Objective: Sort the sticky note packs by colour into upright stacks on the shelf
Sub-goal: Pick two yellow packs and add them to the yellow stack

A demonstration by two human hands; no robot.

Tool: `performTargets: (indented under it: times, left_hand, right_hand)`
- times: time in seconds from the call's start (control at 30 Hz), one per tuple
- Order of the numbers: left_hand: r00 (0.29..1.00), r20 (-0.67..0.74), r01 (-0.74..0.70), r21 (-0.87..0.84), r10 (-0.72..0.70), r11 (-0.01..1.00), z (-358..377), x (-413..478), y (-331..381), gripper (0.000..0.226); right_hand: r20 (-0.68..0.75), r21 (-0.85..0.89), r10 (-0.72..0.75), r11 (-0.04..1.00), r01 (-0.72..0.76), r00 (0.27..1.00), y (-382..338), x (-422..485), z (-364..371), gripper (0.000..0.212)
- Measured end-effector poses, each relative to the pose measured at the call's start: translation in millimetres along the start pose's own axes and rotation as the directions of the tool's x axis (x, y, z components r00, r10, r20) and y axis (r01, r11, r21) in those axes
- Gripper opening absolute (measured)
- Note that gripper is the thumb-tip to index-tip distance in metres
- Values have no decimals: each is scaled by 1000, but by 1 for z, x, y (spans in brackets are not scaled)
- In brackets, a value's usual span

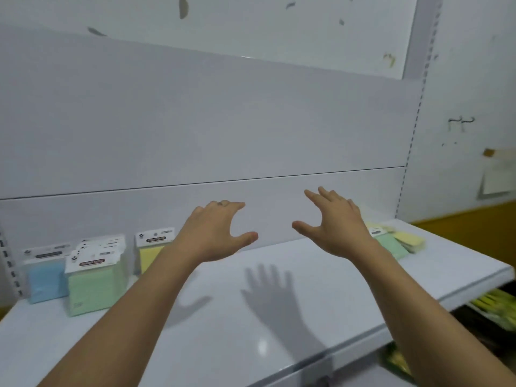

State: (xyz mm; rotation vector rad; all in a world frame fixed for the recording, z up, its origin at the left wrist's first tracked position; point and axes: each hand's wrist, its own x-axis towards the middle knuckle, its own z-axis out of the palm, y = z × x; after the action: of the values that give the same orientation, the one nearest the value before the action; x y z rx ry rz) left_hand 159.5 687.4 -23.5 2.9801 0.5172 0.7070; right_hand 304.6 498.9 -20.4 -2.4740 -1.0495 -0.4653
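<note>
Stretching across the head view, a white shelf [223,317] runs from near left to far right, glossy enough to catch a light spot and the shadows of both hands. Behind it stands a pale grey back panel [195,121] with one thin horizontal seam, and slotted uprights edge it on the left and right. Further right is a scuffed white wall [474,79] with a small hook and a sheet of paper [497,177] taped to it.

At the far left, 3 groups of sticky note packs stand upright with their white header cards on top, long axis vertical: a blue pack [46,280] against the panel, a green stack [93,286] nearer and just right of it, and a yellow pack [149,252] partly hidden behind the left forearm. At the far right, a green pack [391,244] and yellow packs [410,238] lie flat in a loose pile, fanned toward the right edge.

Both hands hover above the middle of the shelf, well apart from every pack. The left hand [215,233] and the right hand [337,227] each hold nothing, fingers spread, thumbs pointing toward each other.
</note>
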Motion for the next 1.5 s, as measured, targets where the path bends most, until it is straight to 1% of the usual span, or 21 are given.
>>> performTargets:
  times: [0.2,0.33,0.6,0.8,0.97,1.1,1.4,1.5]
  left_hand:
    - [994,26,-100,-46,102,994,21,22,66,74]
    - [986,26,-162,-76,164,984,37,35,111,72]
    - [955,47,-284,-131,292,950,71,51,194,70]
    - [936,42,-335,-192,349,923,91,61,232,66]
    - [924,73,-356,-188,375,915,108,74,241,69]
    - [915,55,-379,-223,400,898,117,91,236,67]
    - [918,38,-367,-292,394,883,134,139,208,63]
    - [920,42,-359,-304,389,882,141,153,195,64]
  right_hand:
    - [-35,-6,101,995,-101,994,65,-25,-31,76]
    - [-58,-41,175,983,-178,983,110,-46,-49,75]
    - [-86,-126,345,927,-354,935,184,-94,-80,75]
    - [-97,-148,433,884,-444,896,218,-117,-90,75]
    - [-102,-138,493,853,-503,864,233,-121,-85,76]
    - [-115,-135,509,843,-521,853,232,-111,-79,77]
    - [-115,-204,523,820,-535,845,222,-57,-69,79]
    - [-90,-217,522,821,-529,848,216,-37,-58,78]
